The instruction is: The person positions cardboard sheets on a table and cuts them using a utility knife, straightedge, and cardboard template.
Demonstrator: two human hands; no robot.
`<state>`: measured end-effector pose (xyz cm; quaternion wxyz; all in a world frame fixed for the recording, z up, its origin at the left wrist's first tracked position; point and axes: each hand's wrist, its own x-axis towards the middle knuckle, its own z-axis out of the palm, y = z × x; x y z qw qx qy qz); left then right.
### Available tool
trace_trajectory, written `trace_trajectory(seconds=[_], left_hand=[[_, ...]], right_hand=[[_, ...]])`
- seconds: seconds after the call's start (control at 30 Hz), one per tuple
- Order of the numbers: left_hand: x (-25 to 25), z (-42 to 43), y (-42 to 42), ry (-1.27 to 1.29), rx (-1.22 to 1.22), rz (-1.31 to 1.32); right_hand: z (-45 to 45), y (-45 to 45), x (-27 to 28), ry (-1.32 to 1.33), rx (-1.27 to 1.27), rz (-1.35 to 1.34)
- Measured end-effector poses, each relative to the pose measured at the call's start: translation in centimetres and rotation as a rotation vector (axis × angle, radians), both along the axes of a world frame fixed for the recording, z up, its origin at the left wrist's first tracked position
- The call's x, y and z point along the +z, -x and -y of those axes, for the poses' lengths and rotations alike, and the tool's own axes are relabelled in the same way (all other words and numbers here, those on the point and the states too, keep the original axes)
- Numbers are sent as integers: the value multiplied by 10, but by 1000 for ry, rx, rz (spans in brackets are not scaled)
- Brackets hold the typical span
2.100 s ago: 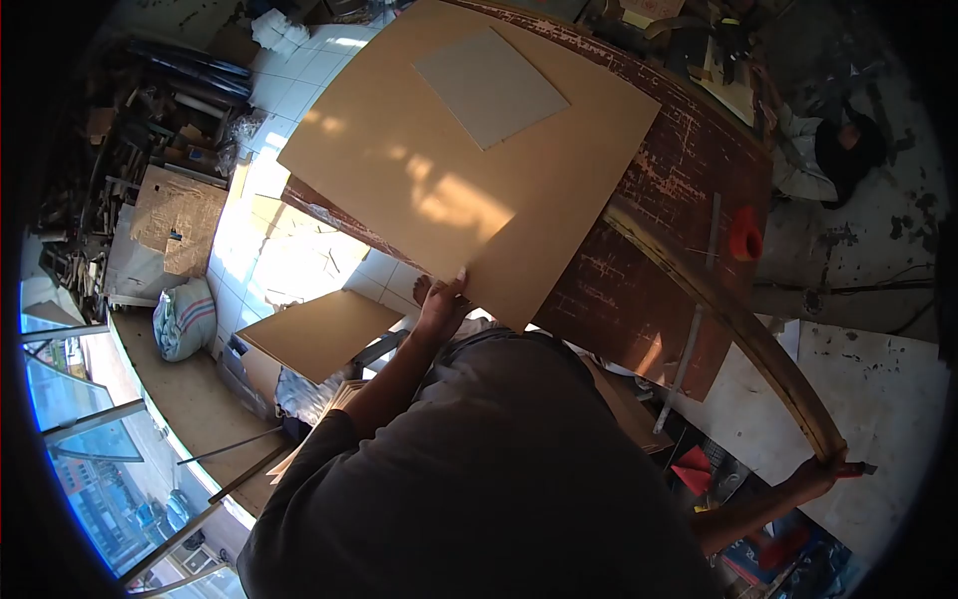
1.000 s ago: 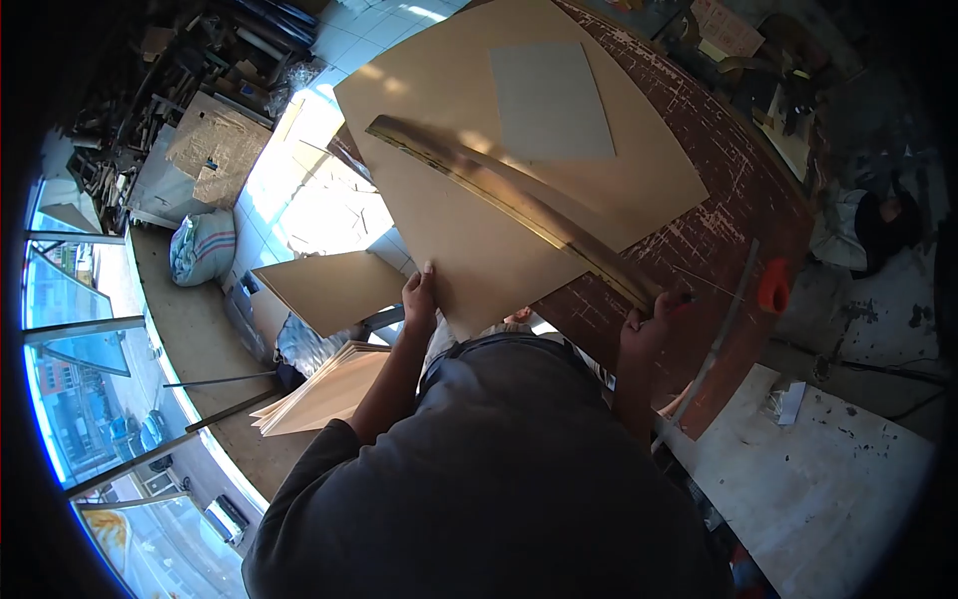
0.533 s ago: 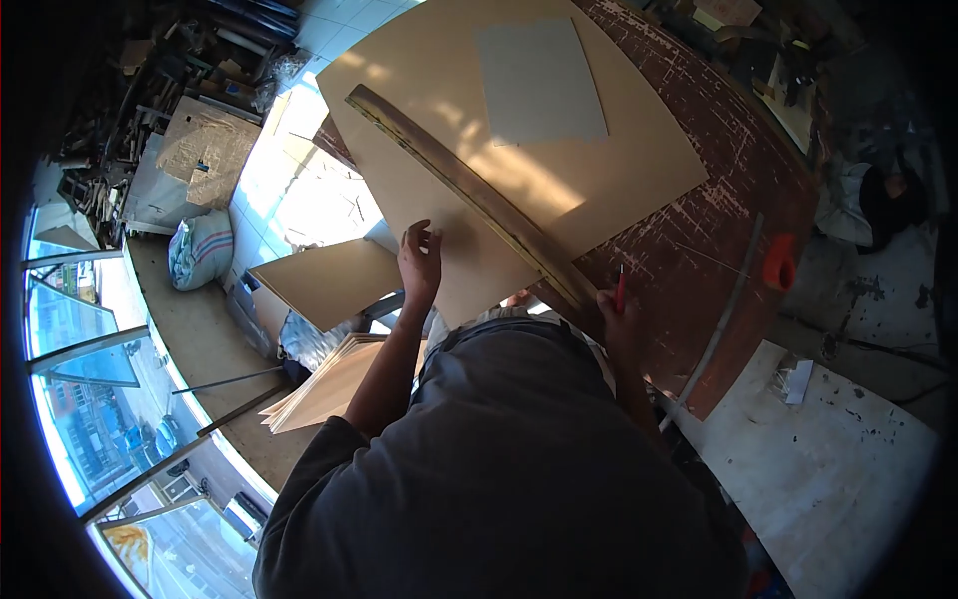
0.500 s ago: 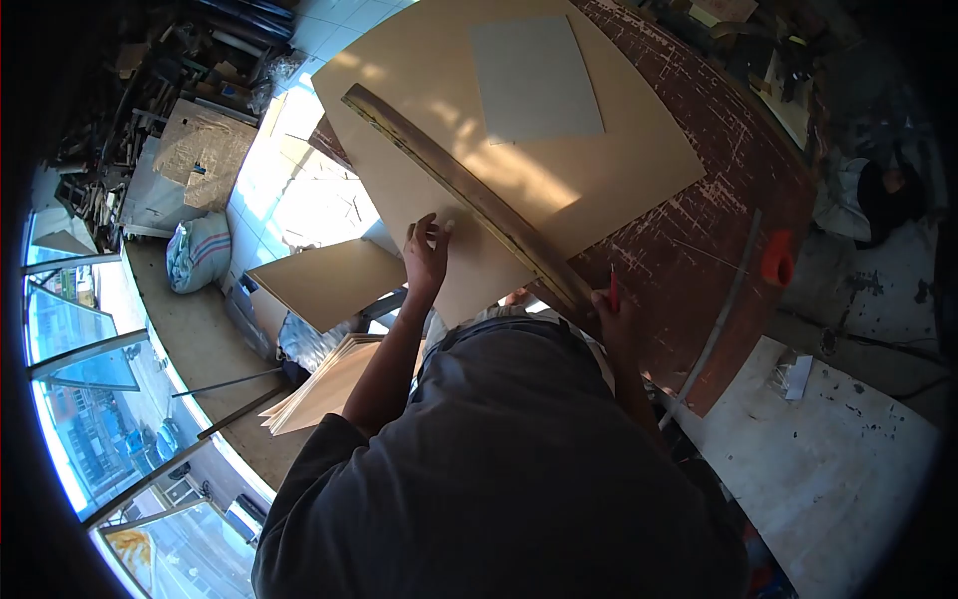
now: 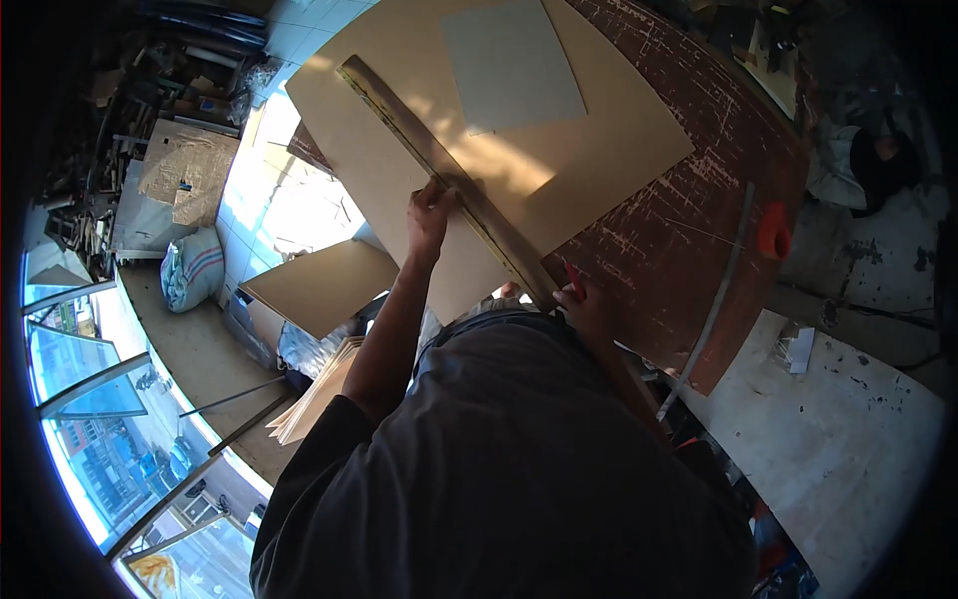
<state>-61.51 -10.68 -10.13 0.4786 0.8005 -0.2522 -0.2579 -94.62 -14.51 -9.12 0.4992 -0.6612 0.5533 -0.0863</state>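
A long wooden straightedge (image 5: pixel 414 135) with a yellowish edge lies diagonally across a large sheet of brown board (image 5: pixel 619 140). My left hand (image 5: pixel 429 215) is closed at the middle of the straightedge, its fingers gripping the near edge. By the straightedge's lower end, close to my body, my right hand (image 5: pixel 587 307) is closed around a slim red tool (image 5: pixel 573 278); whether it is a pen or a cutter I cannot tell. A smaller grey sheet (image 5: pixel 514 70) rests on top of the brown board.
Under the board is a scratched dark red table (image 5: pixel 659 240), bearing a long metal strip (image 5: pixel 723 290) and an orange-red ring-shaped object (image 5: pixel 773 232). Board pieces (image 5: pixel 324 285) and a stack of thin sheets (image 5: pixel 314 394) are at left. A white sack (image 5: pixel 195 268) stands beyond.
My left hand has moved up and onto the straightedge, its fingers closing at the edge. My right hand still holds the red tool near the lower end. The view has shifted slightly.
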Motion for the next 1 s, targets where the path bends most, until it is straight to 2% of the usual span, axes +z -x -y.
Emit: trace_trajectory(seconds=[0.13, 0.3, 0.4, 0.47, 0.6, 0.67, 1.0], left_hand=[[-8, 2, -14, 25, -71, -91], [-13, 2, -14, -61, -69, 224], [-4, 2, -13, -76, -117, 304], [-6, 1, -14, -68, -145, 333], [-12, -2, -16, -18, -159, 348], [-14, -3, -17, -20, -160, 334], [-14, -2, -18, -61, -181, 316]], right_hand=[[0, -10, 13, 85, 78, 2], [-4, -12, 9, 163, 90, -46], [-5, -12, 3, 304, 41, -30], [-3, -10, 3, 379, 136, -168], [-2, -13, 5, 360, 104, -163], [1, -14, 10, 192, 54, -102], [4, -15, 6, 169, 78, -141]])
